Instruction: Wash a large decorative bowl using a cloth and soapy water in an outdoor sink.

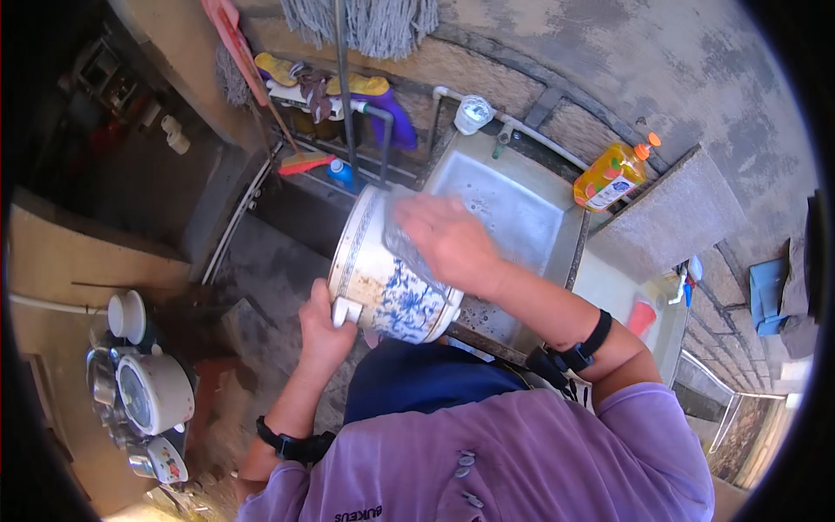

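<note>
A white cylindrical pot with blue floral decoration (398,293) is tilted on its side in front of me, at the left edge of the sink (522,196). Brownish stains mark its wall. My left hand (326,326) grips the pot by its white side handle. On the pot's upper side my right hand (447,241), blurred, presses a grey, translucent cloth or plastic scrubbing piece (408,245) against the wall; its exact material I cannot tell. The sink basin behind holds suds or cloudy water. The pot's inside is hidden.
A yellow soap pump bottle (610,176) and a white cup (473,114) stand along the sink's back. A stone slab (672,209) leans over a second basin at right. Mop handles, a red-bristled brush (306,163) and a blue bottle (340,171) are beyond the pot. Several pots (156,395) stand at left.
</note>
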Motion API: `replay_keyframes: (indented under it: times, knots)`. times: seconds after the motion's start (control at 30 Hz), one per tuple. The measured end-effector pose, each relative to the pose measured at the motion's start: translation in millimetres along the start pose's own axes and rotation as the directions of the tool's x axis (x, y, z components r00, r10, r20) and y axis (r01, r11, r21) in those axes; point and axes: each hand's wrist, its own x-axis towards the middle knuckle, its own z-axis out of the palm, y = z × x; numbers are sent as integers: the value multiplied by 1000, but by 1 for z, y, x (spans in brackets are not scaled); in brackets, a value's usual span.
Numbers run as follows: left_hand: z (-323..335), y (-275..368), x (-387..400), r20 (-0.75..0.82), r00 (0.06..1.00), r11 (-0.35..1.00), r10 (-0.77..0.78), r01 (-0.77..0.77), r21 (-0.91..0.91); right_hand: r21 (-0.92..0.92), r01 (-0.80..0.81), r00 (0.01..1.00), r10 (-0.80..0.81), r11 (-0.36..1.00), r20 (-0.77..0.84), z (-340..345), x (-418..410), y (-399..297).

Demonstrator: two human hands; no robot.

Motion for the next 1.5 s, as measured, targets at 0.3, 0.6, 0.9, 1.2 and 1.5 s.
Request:
replay_keyframes:
  times: [0.3,0.6,0.9,1.2,1.5]
  knots:
    - [7,19,14,18,999,996,51,-52,70,147,186,975,-201,971,94,-6,-25,-55]
    - [12,16,8,7,997,996,73,-72,-53,78,-428,891,406,900,204,15,62,-8]
    - [8,14,-1,-32,997,997,72,-71,17,-73,187,982,-190,980,-23,15,-8,-64]
    - [-2,-7,-15,16,1000,996,7,-6,-88,37,-397,781,316,917,539,12,86,9]
    - [-17,-43,-18,66,998,999,24,-22,-27,282,-369,730,89,886,677,57,71,47]
